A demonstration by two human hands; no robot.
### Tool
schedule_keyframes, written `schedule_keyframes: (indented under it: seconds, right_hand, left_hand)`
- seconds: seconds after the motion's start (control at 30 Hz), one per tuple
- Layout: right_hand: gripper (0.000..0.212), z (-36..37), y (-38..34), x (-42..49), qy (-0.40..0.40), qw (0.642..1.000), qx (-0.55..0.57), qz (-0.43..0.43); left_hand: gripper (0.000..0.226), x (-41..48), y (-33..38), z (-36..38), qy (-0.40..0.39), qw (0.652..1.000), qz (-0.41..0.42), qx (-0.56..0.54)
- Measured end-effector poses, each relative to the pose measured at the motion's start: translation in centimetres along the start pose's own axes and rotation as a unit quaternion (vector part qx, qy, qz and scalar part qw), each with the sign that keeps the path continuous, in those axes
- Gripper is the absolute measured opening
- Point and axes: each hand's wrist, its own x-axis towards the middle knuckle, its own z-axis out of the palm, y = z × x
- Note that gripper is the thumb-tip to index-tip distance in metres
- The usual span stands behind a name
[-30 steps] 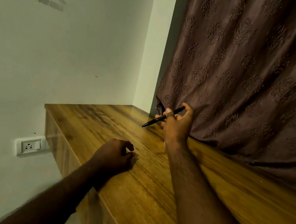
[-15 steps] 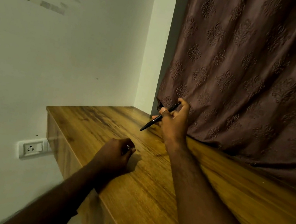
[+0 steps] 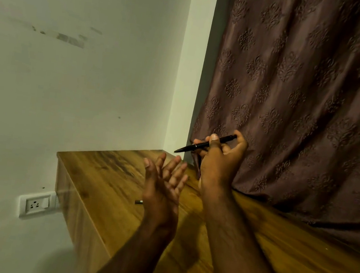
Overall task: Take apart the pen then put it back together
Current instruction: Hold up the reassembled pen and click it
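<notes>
The left hand (image 3: 161,189), which lay curled in a loose fist on the desk (image 3: 101,185), has lifted off it and opened, palm turned up, fingers (image 3: 171,166) spread. A small dark piece (image 3: 139,202) now lies on the wood where that fist rested. The right hand (image 3: 220,163) has raised the pen (image 3: 204,143) slightly higher.

Right hand (image 3: 219,163) grips black pen (image 3: 204,143); left hand (image 3: 162,187) open, empty, above wooden desk (image 3: 107,179).

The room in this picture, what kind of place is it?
Probably a room in a home: a wooden desk against a plain white wall, a brown patterned curtain behind it, and a wall socket beside it.
</notes>
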Motion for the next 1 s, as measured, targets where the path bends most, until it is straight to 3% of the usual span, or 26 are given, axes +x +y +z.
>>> schedule_keyframes:
  seconds: [0.13,0.47,0.63,0.77,1.0]
  right_hand:
    - [0.044,1.0,-0.7,-0.6,0.008,0.999,0.030,0.008]
    - [0.046,0.9,-0.1,-0.5,0.031,0.999,-0.010,-0.010]
    - [0.057,1.5,0.1,-0.9,0.050,0.996,-0.064,-0.046]
    - [0.050,1.1,0.3,-0.5,0.038,0.997,-0.061,-0.041]
    - [0.052,0.7,-0.3,-0.8,0.004,0.996,-0.056,-0.066]
  left_hand:
    - [0.072,-1.0,-0.8,2.7,-0.013,1.000,0.005,0.017]
    - [0.097,-1.6,-0.3,2.9,-0.009,0.998,0.023,0.060]
    - [0.094,-1.4,-0.1,2.7,-0.021,0.997,0.018,0.074]
    - [0.089,-1.6,0.0,2.7,-0.028,0.994,0.026,0.103]
    - [0.098,-1.6,0.2,1.7,-0.040,0.990,0.017,0.130]
